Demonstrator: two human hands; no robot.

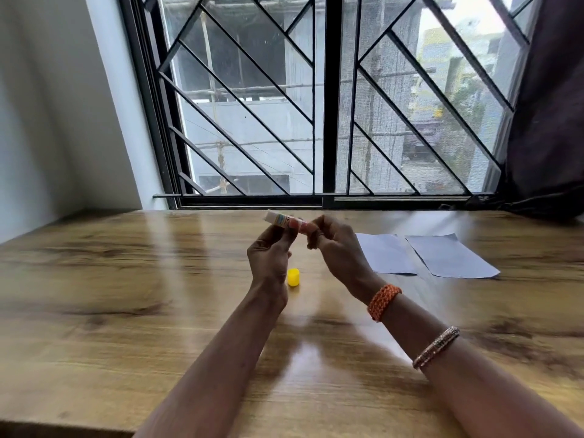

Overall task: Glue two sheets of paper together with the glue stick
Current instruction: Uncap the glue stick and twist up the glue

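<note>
I hold the glue stick (279, 219) sideways above the wooden table (126, 295), its uncapped end pointing left. My left hand (271, 254) grips its middle between fingers and thumb. My right hand (335, 245) pinches its right end, which is hidden by my fingers. The yellow cap (293, 277) stands on the table just below and between my hands. Two white paper sheets lie flat side by side to the right: one sheet (385, 252) nearer my right hand, the other sheet (448, 256) beyond it.
A barred window (322, 105) runs along the table's far edge. A dark curtain (550, 105) hangs at the right, its bottom bunched on the table's back right corner. A white wall stands at the left.
</note>
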